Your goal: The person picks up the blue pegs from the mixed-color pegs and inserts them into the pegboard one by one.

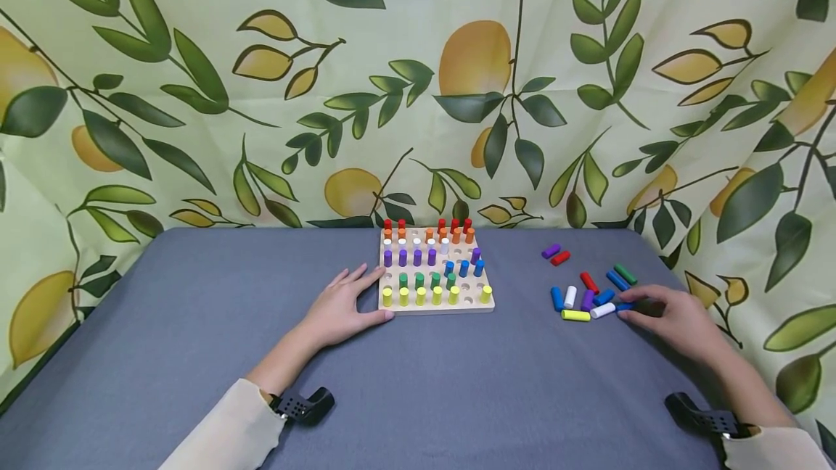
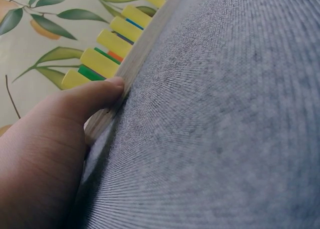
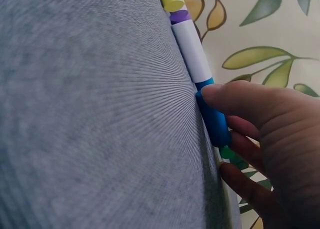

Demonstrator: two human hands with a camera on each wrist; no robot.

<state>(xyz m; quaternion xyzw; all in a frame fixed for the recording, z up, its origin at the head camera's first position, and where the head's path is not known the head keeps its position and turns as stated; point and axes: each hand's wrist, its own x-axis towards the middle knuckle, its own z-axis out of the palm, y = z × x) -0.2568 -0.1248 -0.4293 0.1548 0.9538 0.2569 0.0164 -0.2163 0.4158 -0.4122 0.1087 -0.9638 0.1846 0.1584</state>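
Note:
A light wooden pegboard (image 1: 434, 310) stands mid-table, with rows of red, orange, white, purple, blue, green and yellow pegs and some bare holes. My left hand (image 1: 341, 308) lies at its left side with fingers stretched out; the thumb touches the board's front edge, as the left wrist view also shows. Over at the right, my right hand (image 1: 679, 321) pinches a blue peg (image 3: 212, 114) between thumb and fingers, low at the tabletop. Beside that peg lies a white peg (image 3: 192, 51). The right fingertips are partly hidden behind the blue peg.
Loose pegs lie around the right hand: a yellow peg (image 1: 575, 315), a green peg (image 1: 625, 273), a red peg (image 1: 589, 282) and several others. Farther back is a purple peg (image 1: 551, 251). A leaf-patterned curtain (image 1: 418, 93) hangs behind the grey tabletop (image 1: 496, 390).

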